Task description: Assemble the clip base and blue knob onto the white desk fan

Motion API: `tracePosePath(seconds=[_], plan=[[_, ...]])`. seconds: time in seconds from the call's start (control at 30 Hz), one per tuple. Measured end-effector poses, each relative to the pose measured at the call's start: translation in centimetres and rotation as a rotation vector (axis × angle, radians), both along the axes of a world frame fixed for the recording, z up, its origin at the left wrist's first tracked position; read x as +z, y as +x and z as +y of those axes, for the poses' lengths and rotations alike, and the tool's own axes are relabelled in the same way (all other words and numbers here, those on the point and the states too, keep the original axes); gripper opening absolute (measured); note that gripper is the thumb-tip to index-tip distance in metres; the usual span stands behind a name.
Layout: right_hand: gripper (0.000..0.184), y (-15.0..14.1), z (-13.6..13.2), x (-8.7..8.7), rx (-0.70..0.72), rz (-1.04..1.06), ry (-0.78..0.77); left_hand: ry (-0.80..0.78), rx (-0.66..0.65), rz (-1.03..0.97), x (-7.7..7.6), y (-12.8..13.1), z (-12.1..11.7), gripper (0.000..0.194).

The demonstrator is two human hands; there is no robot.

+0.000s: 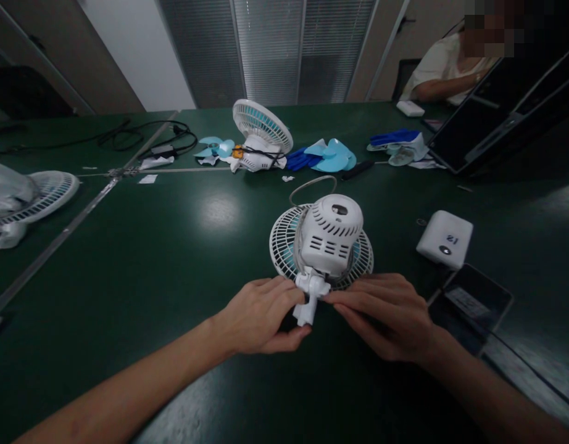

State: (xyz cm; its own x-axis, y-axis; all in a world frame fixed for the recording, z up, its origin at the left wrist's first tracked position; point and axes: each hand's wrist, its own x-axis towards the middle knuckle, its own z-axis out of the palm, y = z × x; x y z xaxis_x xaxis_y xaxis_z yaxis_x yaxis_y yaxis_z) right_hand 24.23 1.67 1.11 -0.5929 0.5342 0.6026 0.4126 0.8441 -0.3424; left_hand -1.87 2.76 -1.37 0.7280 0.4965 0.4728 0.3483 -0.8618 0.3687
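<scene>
A small white clip fan (328, 237) lies grille-down on the green table, with its vented motor housing facing up and its clip mount pointing toward me. Blue blades show through the round grille behind the housing. My left hand (266, 314) is closed around the left side of the white clip mount (307, 302), with the thumb below it. My right hand (389, 314) grips the mount's right side with its fingertips, close to the grille's lower edge. A pale cord is looped behind the housing.
Another white fan (261, 132) stands at the back beside light-blue fan blades (333, 155) and blue gloves (298, 158). Part of a third fan (34, 194) shows at left. On the right are a white box (446, 239), a phone-like dark slab (479, 302), a black case (497, 117) and a seated person.
</scene>
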Motion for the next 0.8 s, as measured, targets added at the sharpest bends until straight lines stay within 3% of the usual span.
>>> tracePosePath(seconds=[0.2, 0.43, 0.67, 0.8], plan=[[0.021, 0.06, 0.48, -0.29, -0.103, 0.024, 0.026, 0.015, 0.006, -0.012, -0.05, -0.01, 0.0, 0.023], [0.017, -0.15, 0.06, -0.05, -0.02, 0.004, 0.013, 0.015, 0.014, -0.027, 0.16, 0.08, 0.02, 0.022], [0.02, -0.12, 0.38, -0.09, -0.11, 0.028, 0.02, 0.04, 0.011, -0.028, -0.01, 0.12, 0.03, 0.022], [0.016, 0.02, 0.23, -0.15, -0.065, 0.006, -0.005, 0.024, 0.012, -0.027, 0.06, 0.1, -0.01, 0.023]])
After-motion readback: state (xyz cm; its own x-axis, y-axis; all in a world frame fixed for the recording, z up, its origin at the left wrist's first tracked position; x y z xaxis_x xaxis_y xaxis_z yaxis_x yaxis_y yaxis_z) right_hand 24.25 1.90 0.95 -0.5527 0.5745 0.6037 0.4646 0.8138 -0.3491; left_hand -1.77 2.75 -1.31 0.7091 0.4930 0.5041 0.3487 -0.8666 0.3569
